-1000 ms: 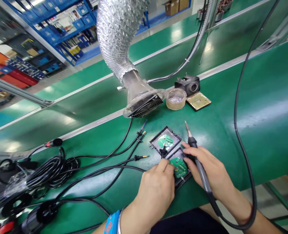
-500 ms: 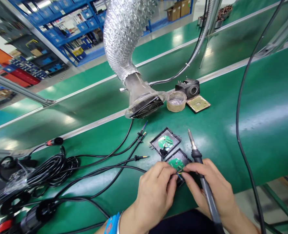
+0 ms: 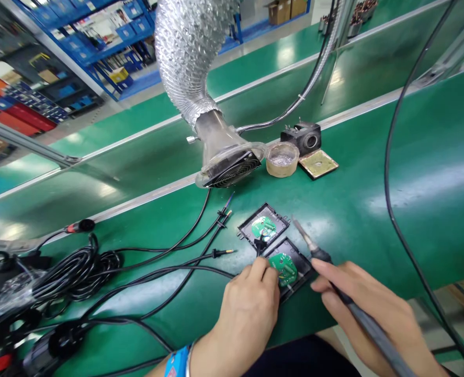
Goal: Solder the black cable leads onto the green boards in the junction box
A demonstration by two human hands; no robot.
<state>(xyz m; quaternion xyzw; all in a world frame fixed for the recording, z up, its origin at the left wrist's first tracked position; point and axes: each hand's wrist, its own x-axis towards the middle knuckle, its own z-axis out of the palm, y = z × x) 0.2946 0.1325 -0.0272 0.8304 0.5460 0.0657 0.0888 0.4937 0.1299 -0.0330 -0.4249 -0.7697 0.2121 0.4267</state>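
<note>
The near tray (image 3: 302, 262), black and shallow, lies on the green bench (image 3: 357, 209) with a round green circuit board (image 3: 286, 268) inside. The left hand (image 3: 251, 309), a blue wristband (image 3: 177, 362) at its wrist, covers the near tray's left corner, its fingers bunched and curled; whatever the fingertips hold is hidden, so I cannot tell whether they pinch anything. To the right of the near tray, the right hand (image 3: 373, 303) grips a soldering iron (image 3: 376, 335) between thumb and fingers, the blurred tip pointing away from the body.

Left of the near tray, loose black cables (image 3: 177, 268) trail across the bench from a tangled coil (image 3: 78, 275), crowding that side. Just beyond the near tray is a second tray (image 3: 247, 225) with a similar board (image 3: 263, 226); a black cable fitting (image 3: 260, 244) sits across its near edge. A dark cord (image 3: 387, 173) hangs well to the near tray's right.

Farther beyond it, an extractor hood (image 3: 214, 141) on a foil duct (image 3: 184, 63) blocks part of the view. Right of that hood stand a round cup (image 3: 282, 169), a black holder (image 3: 306, 137) and a sponge tray (image 3: 320, 164). Blue shelving (image 3: 94, 57) is farthest.
</note>
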